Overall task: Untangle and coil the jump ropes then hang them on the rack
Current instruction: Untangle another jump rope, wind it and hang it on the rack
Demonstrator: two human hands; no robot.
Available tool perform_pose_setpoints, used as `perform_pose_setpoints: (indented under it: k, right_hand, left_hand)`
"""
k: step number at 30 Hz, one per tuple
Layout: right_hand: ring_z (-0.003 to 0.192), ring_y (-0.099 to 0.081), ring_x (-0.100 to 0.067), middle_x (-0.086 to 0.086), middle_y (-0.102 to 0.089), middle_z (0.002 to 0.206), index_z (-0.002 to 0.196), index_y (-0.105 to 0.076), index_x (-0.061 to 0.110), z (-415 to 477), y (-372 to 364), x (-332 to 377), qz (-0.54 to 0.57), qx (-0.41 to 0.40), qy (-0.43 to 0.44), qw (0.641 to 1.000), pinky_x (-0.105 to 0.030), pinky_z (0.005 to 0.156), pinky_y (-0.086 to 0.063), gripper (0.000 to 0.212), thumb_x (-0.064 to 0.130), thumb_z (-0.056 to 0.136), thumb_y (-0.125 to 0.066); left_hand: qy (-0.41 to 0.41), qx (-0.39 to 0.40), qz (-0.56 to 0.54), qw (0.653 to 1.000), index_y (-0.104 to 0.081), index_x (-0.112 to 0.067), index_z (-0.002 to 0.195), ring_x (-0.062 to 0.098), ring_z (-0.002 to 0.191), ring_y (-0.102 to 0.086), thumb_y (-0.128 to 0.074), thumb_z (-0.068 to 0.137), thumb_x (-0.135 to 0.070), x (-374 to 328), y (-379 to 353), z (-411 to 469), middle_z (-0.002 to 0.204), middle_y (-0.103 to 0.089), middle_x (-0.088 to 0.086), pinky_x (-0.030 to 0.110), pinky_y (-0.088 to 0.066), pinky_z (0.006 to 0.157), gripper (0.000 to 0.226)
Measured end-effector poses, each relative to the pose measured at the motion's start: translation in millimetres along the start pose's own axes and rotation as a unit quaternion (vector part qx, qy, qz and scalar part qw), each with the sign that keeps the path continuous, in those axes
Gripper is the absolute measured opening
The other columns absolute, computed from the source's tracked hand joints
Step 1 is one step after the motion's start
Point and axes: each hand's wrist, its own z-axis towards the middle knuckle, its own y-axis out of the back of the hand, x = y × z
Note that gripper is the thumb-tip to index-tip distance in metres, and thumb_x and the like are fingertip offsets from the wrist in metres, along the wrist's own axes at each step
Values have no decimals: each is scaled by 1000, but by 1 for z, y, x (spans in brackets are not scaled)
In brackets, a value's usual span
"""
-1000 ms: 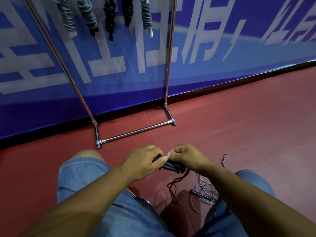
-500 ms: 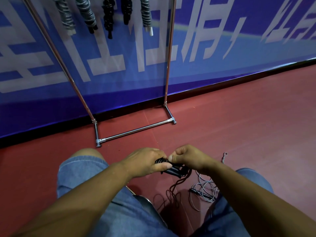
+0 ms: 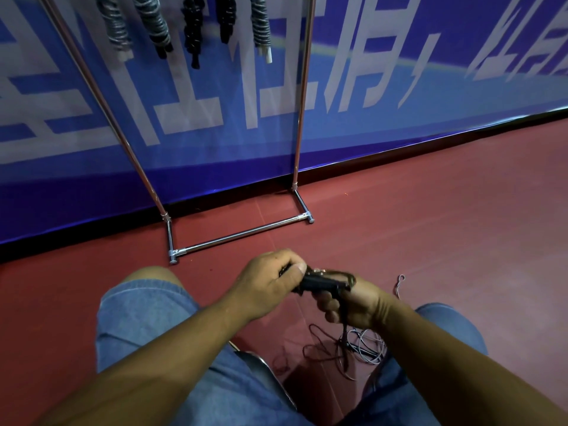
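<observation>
Five coiled ropes [image 3: 190,29] already hang on the rack [image 3: 246,234]. A black jump rope [image 3: 319,282] is held above the knees: the left hand [image 3: 267,281] has its fingers clamped on the handles, and the right hand [image 3: 353,302] has its fingers curled round the cord [image 3: 345,330], which trails uncoiled to the floor [image 3: 430,241]. A grey rope [image 3: 373,348] lies tangled there, seemingly still to do

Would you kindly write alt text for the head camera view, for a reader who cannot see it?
A person's left hand and right hand grip the black handles of a dark jump rope, its cord trailing to the red floor beside a loose grey rope. Ahead, a chrome rack holds five coiled ropes against a blue banner.
</observation>
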Motion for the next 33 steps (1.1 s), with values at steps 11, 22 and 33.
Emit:
perform_pose_setpoints:
  k: [11,22,33]
  right_hand:
    - [72,-53,-22,-2,-59,76,80,-61,16,-1,-67,-14,-623,-102,157,759,-35,66,-42,28,34,100,-53]
    - [67,-60,-11,8,-66,76,72,-65,28,3,-47,32,-566,-156,202,784,-39,64,-49,30,49,92,-55]
    - [55,-45,-3,11,-53,61,76,-65,14,0,-34,38,-347,-87,148,922,-16,54,-38,30,34,97,-68]
  left_hand:
    - [96,-15,349,932,-56,-28,98,26,89,-65,-8,90,-64,38,6,4,93,-62,-6,36,-47,66,61]
    - [-15,45,328,943,-61,-26,92,14,77,-59,-10,100,-58,38,14,-14,85,-60,-9,35,-45,61,61]
    - [-49,-90,162,981,-46,-33,67,11,55,-50,-33,102,-67,33,7,-8,59,-48,-11,37,-46,52,51]
